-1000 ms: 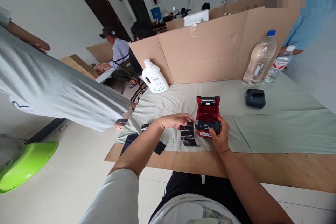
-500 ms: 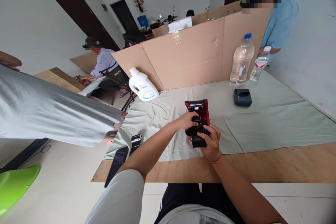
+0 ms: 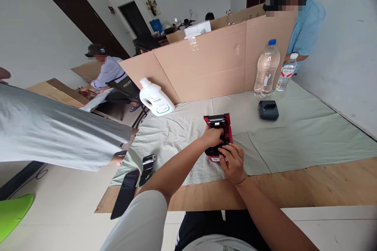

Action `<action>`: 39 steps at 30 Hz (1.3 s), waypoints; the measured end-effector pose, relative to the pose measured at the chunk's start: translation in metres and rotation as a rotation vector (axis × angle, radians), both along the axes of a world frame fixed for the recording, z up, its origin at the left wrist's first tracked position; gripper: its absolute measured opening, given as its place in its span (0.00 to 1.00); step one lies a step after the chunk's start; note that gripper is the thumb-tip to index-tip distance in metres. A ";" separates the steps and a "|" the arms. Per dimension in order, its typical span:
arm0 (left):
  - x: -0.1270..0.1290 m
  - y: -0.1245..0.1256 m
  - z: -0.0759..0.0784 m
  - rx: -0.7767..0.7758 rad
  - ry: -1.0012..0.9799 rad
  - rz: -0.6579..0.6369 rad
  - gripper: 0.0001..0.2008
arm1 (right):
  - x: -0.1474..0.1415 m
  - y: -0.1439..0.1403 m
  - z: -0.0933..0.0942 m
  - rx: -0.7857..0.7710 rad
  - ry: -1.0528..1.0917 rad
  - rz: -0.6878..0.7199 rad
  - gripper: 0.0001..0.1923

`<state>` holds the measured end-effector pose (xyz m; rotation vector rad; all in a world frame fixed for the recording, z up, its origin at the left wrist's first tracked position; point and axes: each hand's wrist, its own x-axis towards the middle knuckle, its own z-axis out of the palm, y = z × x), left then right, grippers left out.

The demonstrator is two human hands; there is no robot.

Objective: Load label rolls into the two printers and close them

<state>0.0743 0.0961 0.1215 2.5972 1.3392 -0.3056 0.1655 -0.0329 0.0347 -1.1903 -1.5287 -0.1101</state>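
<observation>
Two hands are engaged on a small red printer, which is set on a pale green cloth with its lid raised at the far end. The left hand is laid over the open compartment, fingers curled down onto a dark part inside; whether that part is gripped cannot be told. The right hand is placed at the near end of the printer, fingers bent against its black front edge, thumb alongside. A black device is seen well beyond and to the right of the right hand, with two water bottles farther behind it. A white jug stands beyond and to the left of the left hand. Two black strips lie nearer, left of the left forearm, at the cloth's edge.
</observation>
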 end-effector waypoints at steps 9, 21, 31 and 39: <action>-0.002 0.000 0.001 0.056 -0.033 -0.045 0.15 | 0.001 0.000 0.002 -0.001 -0.020 0.014 0.12; -0.051 0.002 -0.012 0.452 -0.983 0.243 0.16 | -0.003 0.001 -0.001 0.054 -0.060 -0.061 0.09; -0.059 -0.033 -0.037 0.292 -1.239 0.080 0.25 | -0.004 -0.003 0.002 0.113 -0.115 -0.060 0.08; -0.063 -0.069 -0.060 0.323 -1.247 0.020 0.19 | -0.002 -0.001 -0.001 0.102 -0.093 -0.055 0.11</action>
